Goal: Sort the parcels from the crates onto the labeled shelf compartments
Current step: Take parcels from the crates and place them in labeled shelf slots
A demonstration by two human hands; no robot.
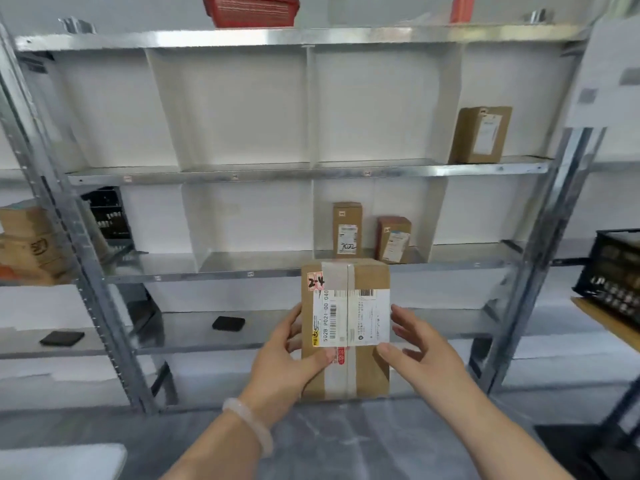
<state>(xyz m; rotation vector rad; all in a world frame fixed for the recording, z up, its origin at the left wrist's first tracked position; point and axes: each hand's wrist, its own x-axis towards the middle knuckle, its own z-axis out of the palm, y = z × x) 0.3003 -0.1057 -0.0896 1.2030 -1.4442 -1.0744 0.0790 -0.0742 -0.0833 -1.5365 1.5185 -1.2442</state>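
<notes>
Left arm comes in from near left, a pale bracelet (pixel 249 427) on the wrist. The left hand (pixel 284 358) grasps the held parcel (pixel 346 327) at its left edge: thumb across the front, fingers curled behind. The right hand (pixel 419 348) is released – fingers straight and spread beside the right edge, thumb tip touching the lower right corner of the label.

Held parcel: brown cardboard box, upright, raised in front of the shelf unit (pixel 304 171), centre of view, below the second board. A clear tape strip runs top to bottom down the front. White shipping label with barcodes across the middle. Red-bordered sticker (pixel 316 282) at upper left, handwritten "2-4".

Counts:
- shelf unit: 1, grey metal, white dividers
- black crate (pixel 613 275): 1, far right edge
- red basket (pixel 251 10): 1, top board
- parcels: 4 – one in hand; one tall box (pixel 481 135) in the upper right compartment; two smaller boxes (pixel 347 230) (pixel 394 239) side by side in one compartment just behind the held one
- flat black pads (pixel 228 323) (pixel 62 338): 2, lower board, left
</notes>
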